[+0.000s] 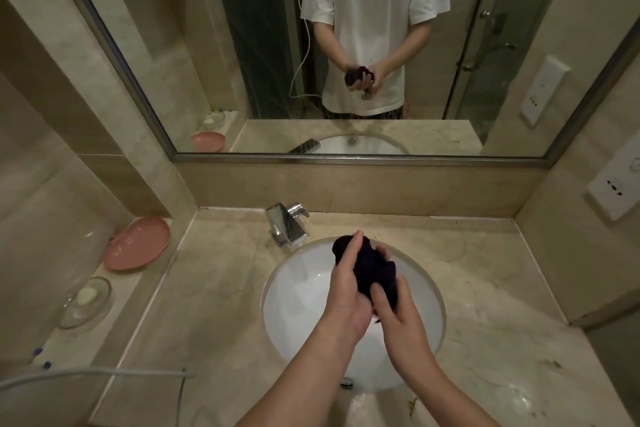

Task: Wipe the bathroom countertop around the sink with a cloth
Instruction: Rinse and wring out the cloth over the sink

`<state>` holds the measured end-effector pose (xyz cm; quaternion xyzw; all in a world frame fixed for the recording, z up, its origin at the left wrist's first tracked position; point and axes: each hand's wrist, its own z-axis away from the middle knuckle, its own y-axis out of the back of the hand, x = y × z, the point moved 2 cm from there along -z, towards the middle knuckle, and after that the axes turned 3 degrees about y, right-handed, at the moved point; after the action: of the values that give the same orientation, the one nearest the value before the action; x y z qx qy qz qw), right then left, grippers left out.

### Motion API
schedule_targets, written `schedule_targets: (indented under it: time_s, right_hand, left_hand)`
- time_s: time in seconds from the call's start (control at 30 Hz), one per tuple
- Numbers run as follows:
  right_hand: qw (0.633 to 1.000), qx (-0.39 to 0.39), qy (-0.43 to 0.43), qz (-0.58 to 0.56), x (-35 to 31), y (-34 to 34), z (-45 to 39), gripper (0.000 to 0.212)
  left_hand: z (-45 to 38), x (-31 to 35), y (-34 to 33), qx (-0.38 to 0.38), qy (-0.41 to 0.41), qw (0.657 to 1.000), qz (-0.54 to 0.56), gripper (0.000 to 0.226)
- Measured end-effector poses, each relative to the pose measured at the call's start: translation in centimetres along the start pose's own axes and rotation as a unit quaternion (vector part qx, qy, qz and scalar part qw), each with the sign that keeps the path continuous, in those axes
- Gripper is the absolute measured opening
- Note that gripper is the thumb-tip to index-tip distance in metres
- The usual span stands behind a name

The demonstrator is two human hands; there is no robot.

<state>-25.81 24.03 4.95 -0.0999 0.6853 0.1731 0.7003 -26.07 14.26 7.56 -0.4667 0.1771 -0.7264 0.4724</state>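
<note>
We grip the cloth point(372, 267) bunched over the sink point(298, 305), left hand point(346, 291) and right hand point(398, 319) curled round it; it looks soft, light, likely wet.

I have a single head view, worn high and tilted forward and down over the sink point(294, 308), close enough that both forearms enter from the bottom edge; it faces the wall mirror point(346, 156), whose reflection looks back at the same countertop point(214, 288)

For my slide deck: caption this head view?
Both hands, left hand and right hand, grip a dark cloth over the sink.
</note>
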Motion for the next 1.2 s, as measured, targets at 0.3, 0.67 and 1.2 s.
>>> schedule_targets:
  time_s: [0.3,0.67,1.2]
  right_hand:
    - [0.938,-0.041,0.182,0.293,-0.7,3.8,-2.7,0.031]
    - [0.924,0.027,0.315,0.217,-2.7,1.7,-2.7,0.009]
    - [0.959,-0.136,-0.248,-0.022,-0.7,-1.8,-6.8,0.028]
  left_hand:
    - [0.9,0.2,1.9,0.165,0.012,0.984,-0.072,0.043]
    - [-0.3,-2.8,-1.2,0.130,0.042,0.988,0.072,0.035]
    - [-1.5,0.0,1.2,0.154,-0.443,0.758,-0.454,0.042]
